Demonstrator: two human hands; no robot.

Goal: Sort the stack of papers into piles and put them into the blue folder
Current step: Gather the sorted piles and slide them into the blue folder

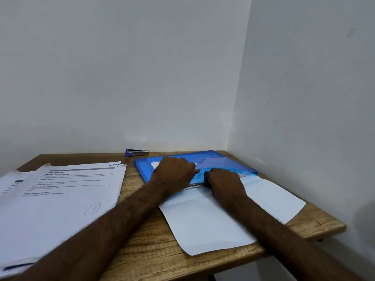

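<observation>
Nearest to me, the table (146, 240) carries two lots of paper. On the near left lies the stack of papers (60, 203), printed side up, its edges ragged and its sheets fanned. I judge it loose and ready to slide apart if taken by one corner.

On the right, the pile of sheets (213, 218) lies blank side up. Its near end reaches almost to the table's near edge, and its far end is already inside the mouth of the blue folder (205, 159). A crease runs across it, and it looks thin, light and limp. Pushed from the near end it would likely buckle, so the place to take hold is close to the folder's mouth.

My right hand (223, 180) sits there, fingers curled down over the pile's edge, clamped on the paper as far as I can tell. My left hand (174, 171) is just beside it on the folder's cover, fingers bent and thumb toward the right hand. It seems to grip the cover's lip to keep the mouth open, though the fingertips are hidden.

The folder is glossy, see-through plastic. I expect it to be floppy and to slip on the wood, so it needs pinning down.

Beyond it, a stapler (137, 152) rests at the far edge by the wall (142, 78).
</observation>
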